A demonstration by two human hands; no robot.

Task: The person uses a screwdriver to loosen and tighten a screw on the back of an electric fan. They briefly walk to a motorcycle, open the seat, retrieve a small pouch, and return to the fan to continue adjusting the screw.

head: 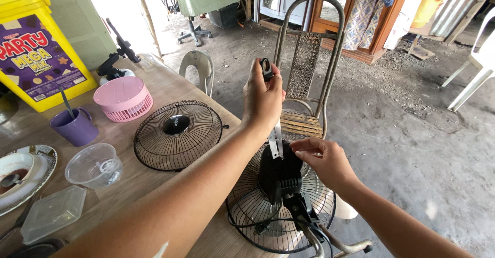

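Observation:
An electric fan lies face down at the table's edge, its black motor housing (280,178) pointing up above the wire rear grille (252,211). My left hand (262,99) is raised above it, closed on a tool with a black handle end (266,68). The tool's flat metal blade (277,143) points straight down onto the top of the housing. My right hand (324,160) rests with its fingertips against the upper right side of the housing and holds nothing.
A loose round fan grille (178,134) lies on the wooden table (154,85) beside a pink round vented part (124,99), a purple mug (76,126), a clear bowl (94,165), a yellow tub (33,46) and a plate (31,183). A metal chair (309,57) stands just beyond the fan.

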